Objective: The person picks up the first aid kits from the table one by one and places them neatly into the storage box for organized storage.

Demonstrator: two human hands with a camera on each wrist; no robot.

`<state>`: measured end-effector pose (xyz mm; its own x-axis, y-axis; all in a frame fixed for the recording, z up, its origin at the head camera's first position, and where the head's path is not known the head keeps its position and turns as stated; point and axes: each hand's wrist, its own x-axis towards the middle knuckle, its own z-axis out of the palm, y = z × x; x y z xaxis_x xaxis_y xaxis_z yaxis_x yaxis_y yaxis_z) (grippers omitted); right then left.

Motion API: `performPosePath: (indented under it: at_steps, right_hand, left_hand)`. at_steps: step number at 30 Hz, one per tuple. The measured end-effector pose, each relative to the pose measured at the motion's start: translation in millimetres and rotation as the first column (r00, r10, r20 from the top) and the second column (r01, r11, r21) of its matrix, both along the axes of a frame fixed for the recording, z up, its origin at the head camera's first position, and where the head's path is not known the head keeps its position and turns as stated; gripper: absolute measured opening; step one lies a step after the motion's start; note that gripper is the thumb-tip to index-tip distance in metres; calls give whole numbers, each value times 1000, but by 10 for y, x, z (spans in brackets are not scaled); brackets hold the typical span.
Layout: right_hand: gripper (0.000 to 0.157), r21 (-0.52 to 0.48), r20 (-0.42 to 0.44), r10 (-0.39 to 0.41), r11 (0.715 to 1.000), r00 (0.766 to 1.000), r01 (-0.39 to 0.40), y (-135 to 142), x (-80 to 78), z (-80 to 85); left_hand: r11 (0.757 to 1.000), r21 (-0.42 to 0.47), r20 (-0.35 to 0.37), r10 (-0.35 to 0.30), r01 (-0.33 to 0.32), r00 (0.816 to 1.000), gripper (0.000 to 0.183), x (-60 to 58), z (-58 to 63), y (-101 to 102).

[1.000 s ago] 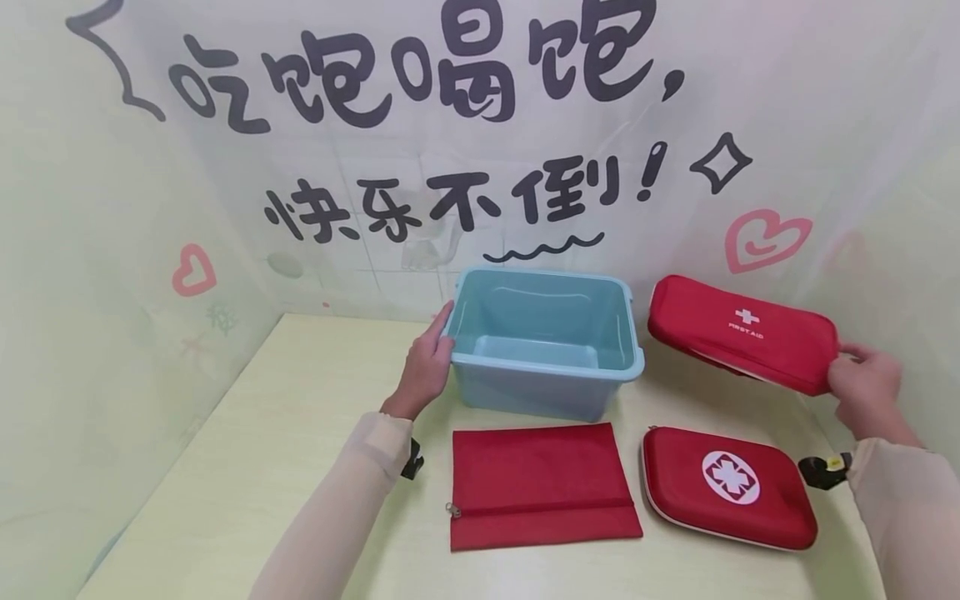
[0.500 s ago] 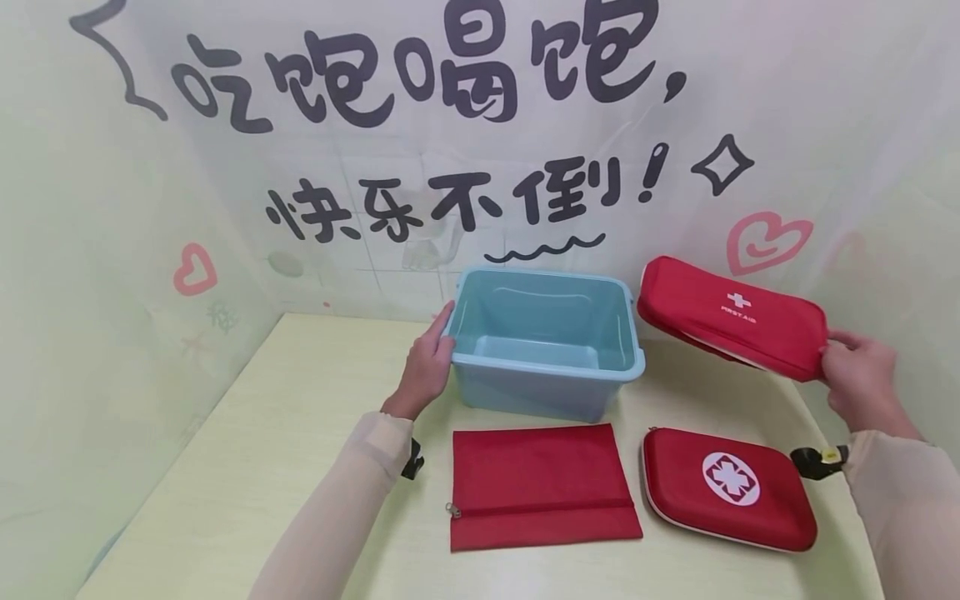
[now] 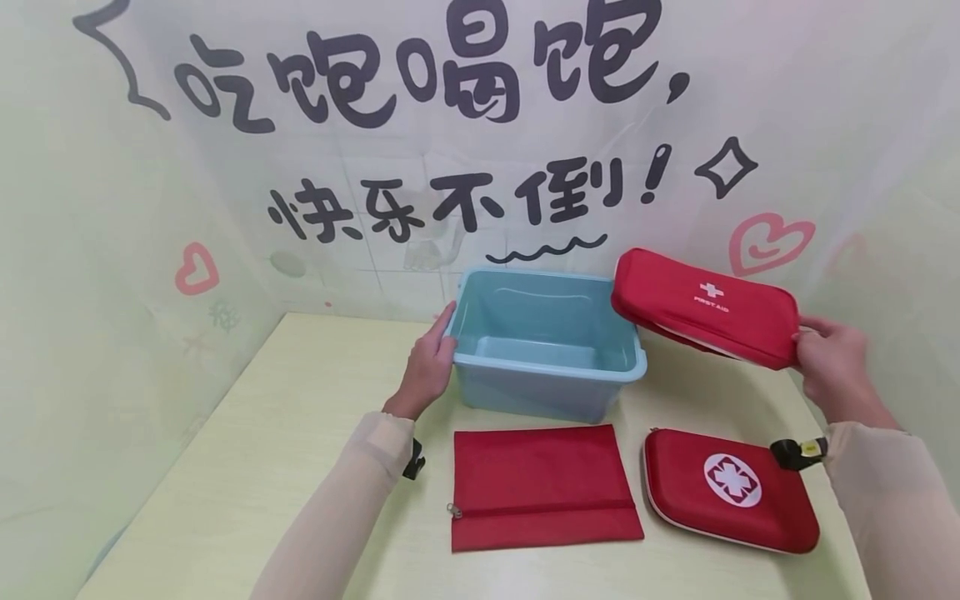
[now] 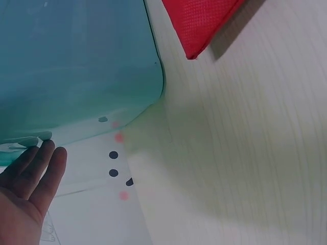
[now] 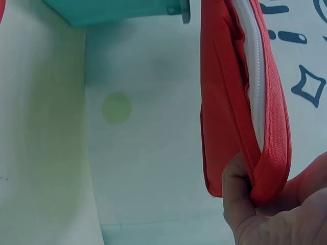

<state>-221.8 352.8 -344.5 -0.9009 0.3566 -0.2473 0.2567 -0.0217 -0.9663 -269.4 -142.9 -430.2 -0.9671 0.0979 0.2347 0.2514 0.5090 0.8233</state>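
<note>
At the left end of a light blue plastic bin [image 3: 543,392], my left hand [image 3: 427,367] holds the rim. Its thumb lies at the near corner, and its fairly straight fingers [image 4: 46,176] meet the outer wall below the lip in the left wrist view. My right hand [image 3: 836,362] pinches the right end of a red first-aid pouch [image 3: 705,308] between thumb and fingers. The pouch is raised and tilted, its far end overlapping the bin's right rim in the head view. A white zipper [image 5: 255,76] runs along its edge in the right wrist view.
A flat red zippered pouch [image 3: 543,479] lies in front of the bin. To its right lies a hard red first-aid case [image 3: 727,525] with a white cross emblem, below my right forearm. A printed white sheet [image 3: 360,167] covers the wall behind the table [image 3: 270,442].
My right hand has carried the first-aid pouch left and slightly upward, bringing its end over the bin's right rim. My left hand and the bin stay in place.
</note>
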Motion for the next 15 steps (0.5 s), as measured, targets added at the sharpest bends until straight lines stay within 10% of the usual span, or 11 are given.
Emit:
performPosePath:
  at_steps: [15]
  right_hand:
    - [57, 143, -35, 130, 982, 991, -123, -576, -141, 82]
  left_hand:
    - [1000, -6, 12, 11, -11, 1000, 57, 0, -5, 4]
